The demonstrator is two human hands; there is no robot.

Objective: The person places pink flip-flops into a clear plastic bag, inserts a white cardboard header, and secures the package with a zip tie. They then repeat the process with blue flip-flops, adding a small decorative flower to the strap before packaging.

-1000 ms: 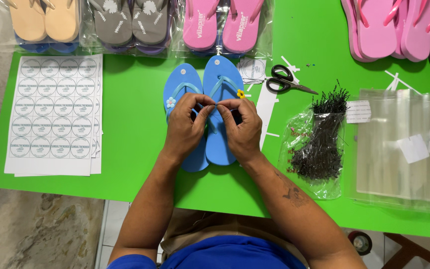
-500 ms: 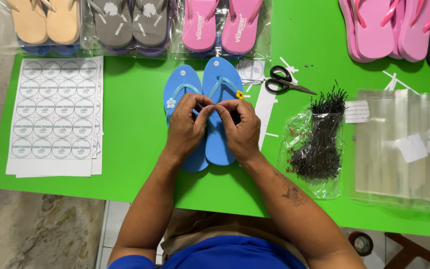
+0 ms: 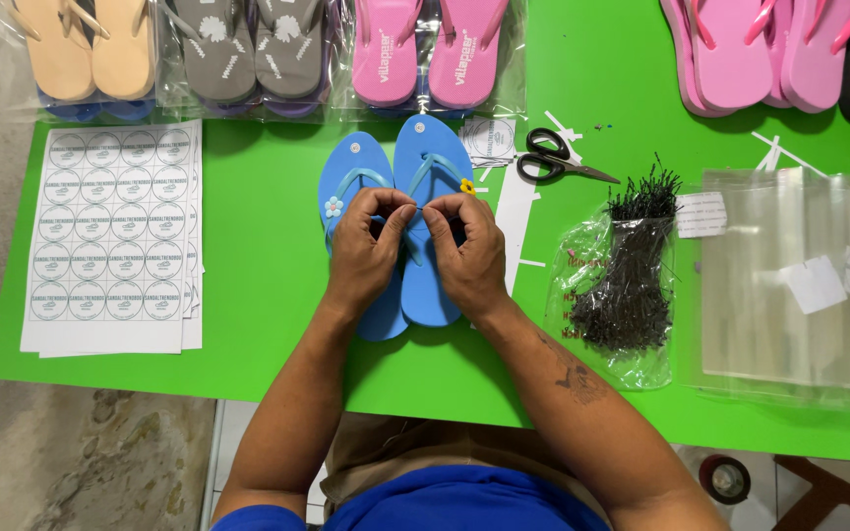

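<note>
Head view, looking straight down on a green table (image 3: 248, 324). Pair of blue flip-flops (image 3: 400, 187) lies side by side mid-table, toes away from the person, the right one overlapping the left slightly. A small pale flower charm (image 3: 333, 206) sits on the left sandal's strap, a yellow one (image 3: 466, 186) on the right sandal's strap. Left hand (image 3: 366, 251) and right hand (image 3: 466, 256) both rest over the sandals, fingers curled in, thumb and forefinger of each pinched together and the two pinches almost meeting above the inner straps — something thin seems to be held between them, too small to tell what. Just right of the sandals: black-handled scissors (image 3: 553, 157), blades pointing right, and a round paper label (image 3: 489, 138) beside them. Further right, an open clear bag of thin black ties (image 3: 627, 280), then a stack of clear plastic sleeves (image 3: 799, 285). Left of the hands, well apart — a sheet of round stickers (image 3: 115, 236). Along the far edge, bagged pairs: tan (image 3: 86, 49), grey (image 3: 253, 49), pink (image 3: 430, 49); loose pink sandals (image 3: 750, 49) at far right.
</note>
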